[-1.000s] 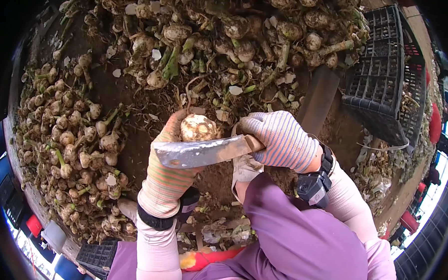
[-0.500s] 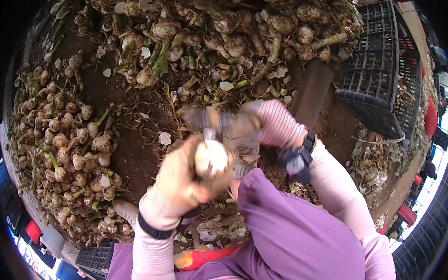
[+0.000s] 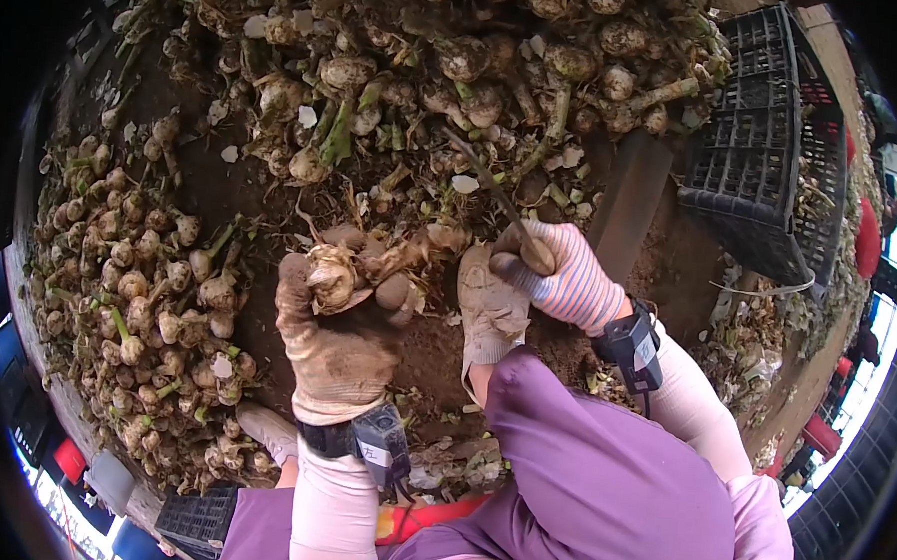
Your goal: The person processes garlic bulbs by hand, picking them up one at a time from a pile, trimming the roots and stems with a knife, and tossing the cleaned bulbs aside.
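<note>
My left hand [image 3: 337,350], in a dirt-stained glove, has its fingers wrapped around a garlic bulb [image 3: 331,277]. A thick, dry stalk [image 3: 410,253] stretches to the right from beside that bulb. My right hand [image 3: 574,280], in a striped glove, grips a knife [image 3: 493,185] by its wooden handle. The thin dark blade points up and left, toward the large garlic heap [image 3: 458,55], and stands apart from the bulb. Between the two hands is a light-coloured shoe [image 3: 490,300] on the soil.
To the left spreads a pile of trimmed garlic bulbs [image 3: 133,286]. A black plastic crate [image 3: 741,123] stands at the upper right, with a brownish metal bar [image 3: 631,188] beside it. Leaf scraps litter the ground around a second shoe [image 3: 267,429].
My hands have moved apart. The left went up and left, and its bulb now looks dirty and has a stalk beside it, not white. My right hand's knife has swung upward.
</note>
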`<state>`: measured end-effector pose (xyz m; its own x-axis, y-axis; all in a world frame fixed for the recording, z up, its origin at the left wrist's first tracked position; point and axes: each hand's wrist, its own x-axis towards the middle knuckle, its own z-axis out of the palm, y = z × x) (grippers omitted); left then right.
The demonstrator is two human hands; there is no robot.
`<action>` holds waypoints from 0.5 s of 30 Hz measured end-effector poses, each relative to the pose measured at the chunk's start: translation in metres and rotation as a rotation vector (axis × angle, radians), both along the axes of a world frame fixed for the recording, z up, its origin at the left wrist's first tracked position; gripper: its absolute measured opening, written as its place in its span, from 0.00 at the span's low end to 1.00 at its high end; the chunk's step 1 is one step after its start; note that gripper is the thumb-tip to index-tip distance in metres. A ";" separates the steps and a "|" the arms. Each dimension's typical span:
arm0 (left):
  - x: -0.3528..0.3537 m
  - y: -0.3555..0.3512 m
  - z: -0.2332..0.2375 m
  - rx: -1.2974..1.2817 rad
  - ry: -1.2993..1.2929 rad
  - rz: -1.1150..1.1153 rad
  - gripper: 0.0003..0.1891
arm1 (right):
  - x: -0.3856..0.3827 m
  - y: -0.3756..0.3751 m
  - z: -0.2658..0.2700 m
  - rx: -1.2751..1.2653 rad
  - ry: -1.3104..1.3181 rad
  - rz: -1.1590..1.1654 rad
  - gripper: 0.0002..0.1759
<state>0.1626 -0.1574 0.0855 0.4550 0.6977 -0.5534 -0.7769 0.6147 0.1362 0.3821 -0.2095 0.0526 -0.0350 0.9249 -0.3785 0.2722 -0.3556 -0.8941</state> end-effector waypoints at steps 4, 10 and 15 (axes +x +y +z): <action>0.019 -0.010 -0.009 -0.033 -0.251 0.055 0.28 | -0.008 0.003 0.014 -0.004 0.037 0.165 0.04; 0.035 -0.006 -0.009 0.057 -0.400 0.086 0.26 | -0.014 -0.003 -0.015 0.068 0.091 0.184 0.11; 0.024 0.007 0.011 0.062 -0.285 0.212 0.09 | -0.007 -0.017 -0.015 -0.078 0.097 0.064 0.10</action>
